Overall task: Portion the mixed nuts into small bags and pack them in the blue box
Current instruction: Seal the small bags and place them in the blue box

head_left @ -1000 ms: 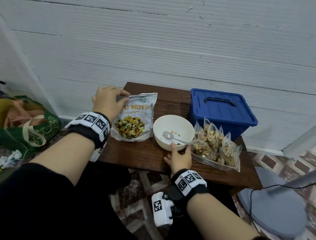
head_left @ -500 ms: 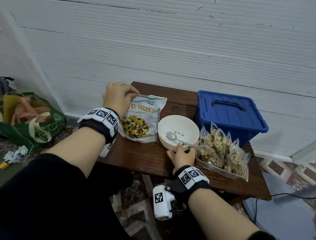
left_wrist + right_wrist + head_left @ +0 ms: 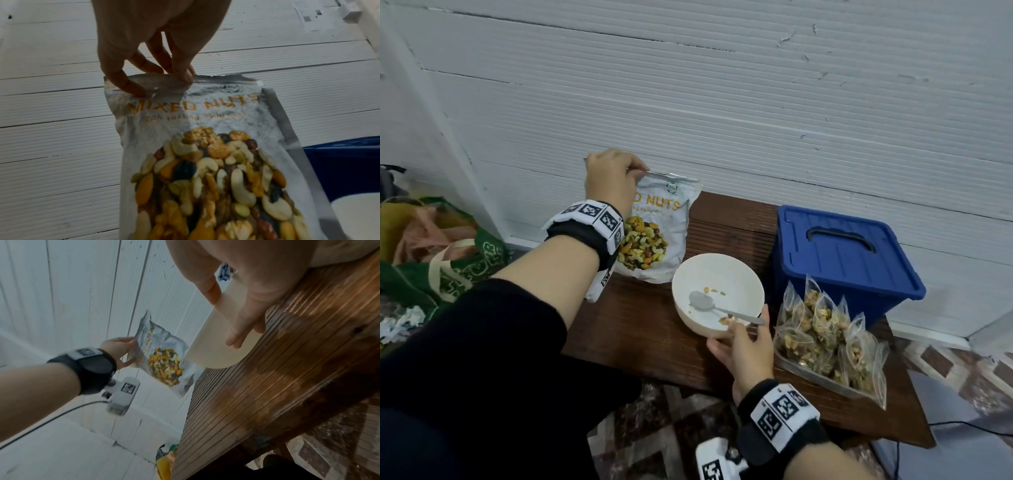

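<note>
My left hand pinches the top edge of the silver mixed nuts pouch, holding it upright over the table's back left; thumb and fingertips clamp the foil rim of the pouch. My right hand holds the near rim of the white bowl, thumb over the edge, fingers under the bowl's side. A metal spoon and a few nut crumbs lie in the bowl. The blue box stands lidded at the back right. Filled small bags lean in front of it.
The wooden table is narrow and stands against a white ribbed wall. A green cloth bag sits on the floor at the left. Patterned floor tiles and a dark cable lie at the right.
My left hand has lifted the pouch from lying flat to hanging upright by its top. My right hand stays on the bowl's rim. The head view has shifted.
</note>
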The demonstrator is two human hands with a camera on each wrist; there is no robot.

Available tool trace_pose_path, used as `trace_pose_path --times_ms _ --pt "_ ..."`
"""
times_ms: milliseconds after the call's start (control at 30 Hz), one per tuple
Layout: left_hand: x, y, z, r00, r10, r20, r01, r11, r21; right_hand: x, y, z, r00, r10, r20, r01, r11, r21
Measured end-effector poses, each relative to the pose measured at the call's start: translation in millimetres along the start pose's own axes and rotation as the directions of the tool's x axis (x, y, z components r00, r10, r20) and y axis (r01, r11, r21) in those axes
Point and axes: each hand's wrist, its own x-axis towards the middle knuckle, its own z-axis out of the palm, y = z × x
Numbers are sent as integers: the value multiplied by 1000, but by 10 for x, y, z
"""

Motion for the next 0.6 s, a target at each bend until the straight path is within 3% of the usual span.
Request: trace_pose_path --times_ms 133,600 --pt "261 19 74 1000 -19 4 19 1000 -4 49 30 141 995 39 89 -35 998 -47" --pt "813 -152 493 980 -30 196 30 1000 0 548 -35 955 919 169 357 -46 943 -330"
